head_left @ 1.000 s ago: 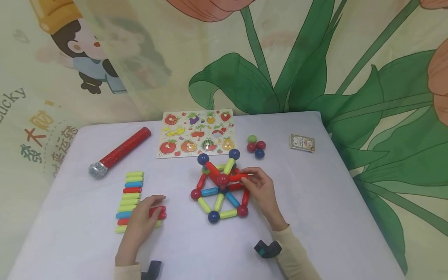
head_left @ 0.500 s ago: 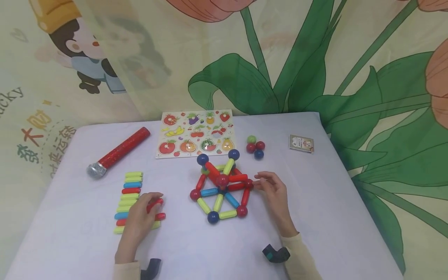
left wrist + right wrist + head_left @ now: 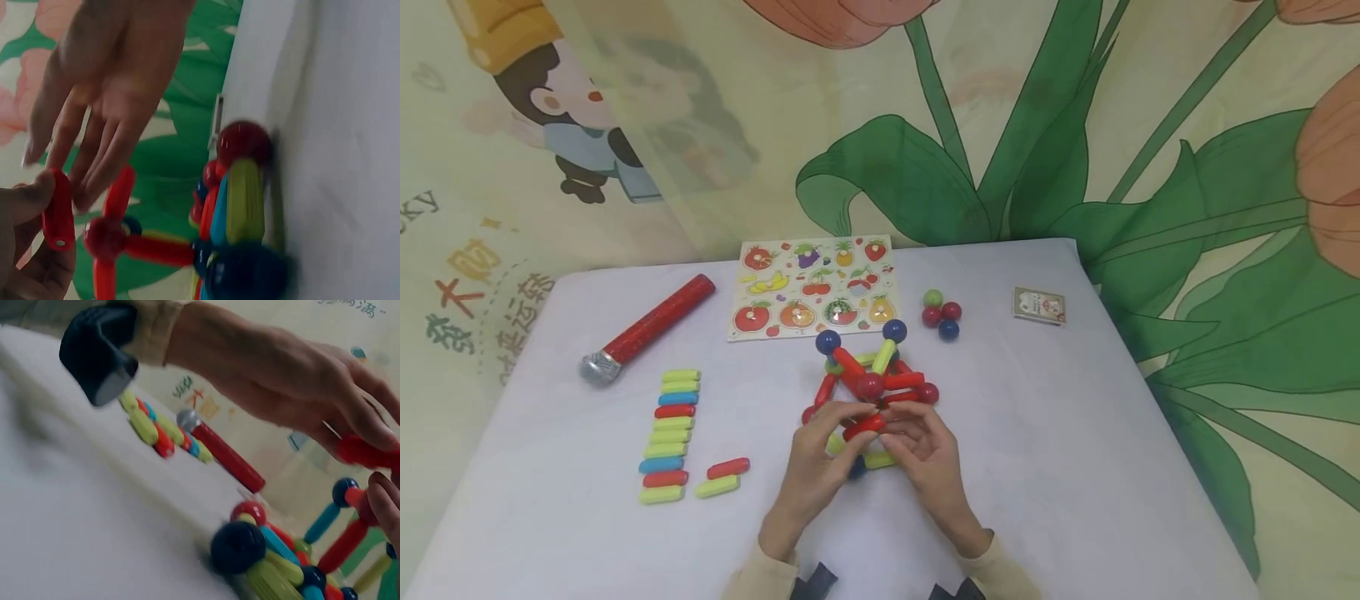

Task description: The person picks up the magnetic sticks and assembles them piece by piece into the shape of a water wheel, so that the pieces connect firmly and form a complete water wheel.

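My left hand [image 3: 816, 458] pinches a red magnetic rod [image 3: 865, 427] between thumb and fingers, above the front of a built frame. In the left wrist view the rod has a small metal dot at its end. My right hand [image 3: 928, 450] is at the rod's other end, fingers extended and slightly bent close by it. The frame joins red, blue and yellow-green rods with balls; a red ball [image 3: 870, 386] sits at its raised middle, with a red rod [image 3: 904, 381] reaching right from it. Two blue balls [image 3: 894, 331] top its rear rods. My hands cover part of the front.
Left of the frame lies a column of coloured rods [image 3: 668, 437], with a red rod [image 3: 728, 467] and a yellow-green rod [image 3: 718, 487] beside it. Behind are a red microphone [image 3: 658, 318], a fruit puzzle board [image 3: 816, 287], several loose balls [image 3: 949, 331] and a small card box [image 3: 1039, 306].
My left hand has picked a red rod from beside the column and carried it right to the frame. My right hand has let go of the attached red rod and come forward to meet it.
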A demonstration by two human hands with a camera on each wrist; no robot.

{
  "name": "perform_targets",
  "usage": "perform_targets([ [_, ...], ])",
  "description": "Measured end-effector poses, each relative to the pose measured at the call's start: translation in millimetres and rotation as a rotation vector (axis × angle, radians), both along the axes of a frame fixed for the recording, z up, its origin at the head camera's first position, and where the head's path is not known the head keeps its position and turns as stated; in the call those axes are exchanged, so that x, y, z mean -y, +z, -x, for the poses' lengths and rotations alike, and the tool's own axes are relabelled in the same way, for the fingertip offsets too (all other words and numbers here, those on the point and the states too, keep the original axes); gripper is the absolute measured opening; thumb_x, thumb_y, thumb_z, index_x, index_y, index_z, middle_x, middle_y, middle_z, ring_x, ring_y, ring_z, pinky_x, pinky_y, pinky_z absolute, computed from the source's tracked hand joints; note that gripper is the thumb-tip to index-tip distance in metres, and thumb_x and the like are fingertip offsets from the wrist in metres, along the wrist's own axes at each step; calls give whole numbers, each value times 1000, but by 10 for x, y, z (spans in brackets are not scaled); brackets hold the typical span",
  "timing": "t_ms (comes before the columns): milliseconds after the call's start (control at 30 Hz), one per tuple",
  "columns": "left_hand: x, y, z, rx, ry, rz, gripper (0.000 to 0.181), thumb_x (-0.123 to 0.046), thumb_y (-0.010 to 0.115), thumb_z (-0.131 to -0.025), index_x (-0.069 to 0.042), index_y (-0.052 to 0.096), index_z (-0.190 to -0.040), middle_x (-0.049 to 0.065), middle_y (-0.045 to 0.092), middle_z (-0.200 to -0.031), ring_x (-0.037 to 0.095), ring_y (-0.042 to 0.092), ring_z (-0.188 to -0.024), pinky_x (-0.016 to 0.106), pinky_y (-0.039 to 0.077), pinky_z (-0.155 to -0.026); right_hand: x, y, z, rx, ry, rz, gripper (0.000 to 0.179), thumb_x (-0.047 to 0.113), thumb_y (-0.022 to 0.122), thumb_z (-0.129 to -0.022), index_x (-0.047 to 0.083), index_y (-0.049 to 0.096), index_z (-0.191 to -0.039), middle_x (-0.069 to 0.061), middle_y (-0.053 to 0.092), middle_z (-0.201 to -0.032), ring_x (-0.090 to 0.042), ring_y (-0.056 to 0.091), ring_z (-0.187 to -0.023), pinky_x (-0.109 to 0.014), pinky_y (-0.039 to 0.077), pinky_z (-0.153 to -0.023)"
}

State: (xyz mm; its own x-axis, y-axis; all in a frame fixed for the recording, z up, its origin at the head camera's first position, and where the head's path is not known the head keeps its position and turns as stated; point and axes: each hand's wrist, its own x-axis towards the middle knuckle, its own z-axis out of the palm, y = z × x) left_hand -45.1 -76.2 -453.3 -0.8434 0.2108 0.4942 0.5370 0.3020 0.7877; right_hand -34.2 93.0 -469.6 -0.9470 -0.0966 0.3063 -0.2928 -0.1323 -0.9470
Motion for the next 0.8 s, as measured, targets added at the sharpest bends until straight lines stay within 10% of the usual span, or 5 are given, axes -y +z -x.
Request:
perform_targets([
  [267, -78, -58, -18, -20, 7, 13, 42, 0, 79, -75, -9, 65, -114, 3, 68, -108, 15, 62, -101, 30, 54, -84, -25, -15, 12, -12, -122, -9, 28, -5, 62, -89, -8, 52, -114, -16, 60, -110, -16, 65, -100, -28, 55, -82],
  [467, 359, -115, -9, 47, 206, 47, 41, 3, 76, -77, -7, 64, -114, 4, 67, -108, 14, 61, -100, 17, 48, -88, -424, -45, 258, -149, -387, -247, 27, -4, 66, -86, -2, 59, -112, -14, 65, -107, -16, 64, -95, -20, 53, -83],
  [633, 828, -203, -52, 204, 412, 188, 34, -3, 73, -82, -10, 63, -114, 0, 67, -112, 13, 60, -105, 11, 45, -88, -682, -122, 509, -295, -446, -574, 34, -5, 72, -81, 1, 62, -113, -12, 68, -104, -23, 66, -92, -16, 50, -85],
  [800, 1168, -290, -137, 423, 464, 333, 31, -6, 64, -91, -11, 60, -121, 5, 65, -119, 20, 59, -111, 31, 51, -92, -682, -160, 585, -333, -380, -756, 41, -1, 75, -79, 3, 62, -117, -9, 68, -106, -19, 67, -94, -28, 54, -85],
])
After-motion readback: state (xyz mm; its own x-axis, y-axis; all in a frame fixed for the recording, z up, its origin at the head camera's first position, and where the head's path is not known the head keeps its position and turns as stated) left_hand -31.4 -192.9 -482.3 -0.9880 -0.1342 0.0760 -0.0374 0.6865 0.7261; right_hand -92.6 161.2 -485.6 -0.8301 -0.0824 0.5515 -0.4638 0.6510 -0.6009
